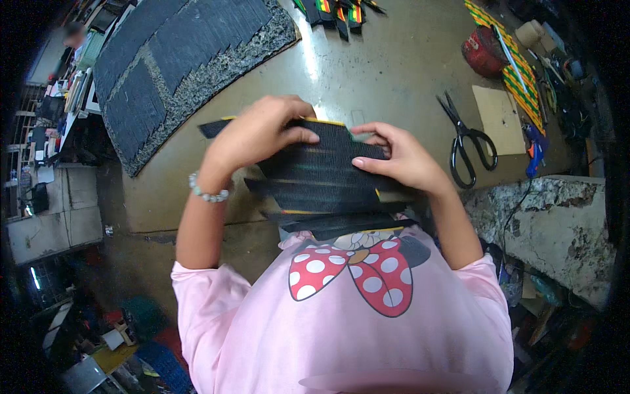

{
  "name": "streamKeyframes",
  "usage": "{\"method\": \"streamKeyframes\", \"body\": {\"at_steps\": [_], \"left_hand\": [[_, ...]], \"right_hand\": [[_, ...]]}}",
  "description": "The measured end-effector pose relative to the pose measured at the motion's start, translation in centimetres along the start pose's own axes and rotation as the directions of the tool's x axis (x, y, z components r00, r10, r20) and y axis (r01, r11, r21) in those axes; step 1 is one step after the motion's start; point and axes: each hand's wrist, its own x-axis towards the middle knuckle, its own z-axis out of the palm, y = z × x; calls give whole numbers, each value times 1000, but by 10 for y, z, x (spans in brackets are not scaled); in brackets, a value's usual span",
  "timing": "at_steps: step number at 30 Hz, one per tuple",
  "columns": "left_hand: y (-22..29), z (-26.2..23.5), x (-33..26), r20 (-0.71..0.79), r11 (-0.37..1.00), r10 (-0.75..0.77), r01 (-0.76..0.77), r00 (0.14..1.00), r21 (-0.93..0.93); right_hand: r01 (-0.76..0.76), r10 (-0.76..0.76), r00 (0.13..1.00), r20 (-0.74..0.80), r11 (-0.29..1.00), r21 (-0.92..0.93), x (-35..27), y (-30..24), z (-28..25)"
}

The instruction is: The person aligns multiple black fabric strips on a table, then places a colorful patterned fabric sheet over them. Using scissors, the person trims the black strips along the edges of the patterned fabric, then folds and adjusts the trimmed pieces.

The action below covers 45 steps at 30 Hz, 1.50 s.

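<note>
One dark board [269, 41], speckled where bare, carries rows of black pieces too close-set to count; one beaded bracelet [209, 195] rings the left wrist; the left hand [262, 128] has its thumb flat on the black strips [315, 157], fingers curled over their far edge, nearly closed, hiding part of them; the strips, several overlapping layers, uncountable, are held above the table's [394, 79] near edge, before one pink shirt [354, 341] printed with one dotted bow; the right hand [403, 161] pinches their right end, thumb on top, forefinger extended; beyond lie one pair of black scissors [461, 130], blades slightly parted, one red container [484, 54], one tan sheet [500, 121], one patterned band [522, 85] and one blue glue gun [537, 151].
</note>
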Motion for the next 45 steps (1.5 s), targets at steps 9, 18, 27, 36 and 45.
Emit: {"method": "streamKeyframes", "body": {"at_steps": [9, 18, 27, 36, 45], "left_hand": [[62, -88, -17, -538, 989, 144, -116, 830, 87], [-2, 23, -78, -481, 931, -2, 177, 876, 319], [4, 105, -9, -602, 977, -147, 19, 785, -214], [6, 139, 44, -249, 917, 64, 41, 966, 396], [40, 148, -11, -329, 978, -45, 109, 943, 179]], "right_hand": [[250, -277, 948, -159, 953, -169, -10, -129, -74], [335, -430, 902, -42, 757, -561, -40, -85, -35], [-529, -89, 765, -637, 477, -702, -104, 33, -70], [-516, -173, 764, -622, 416, -749, -143, 33, -81], [-638, 154, 758, -633, 371, -674, -138, 23, -87]]}}
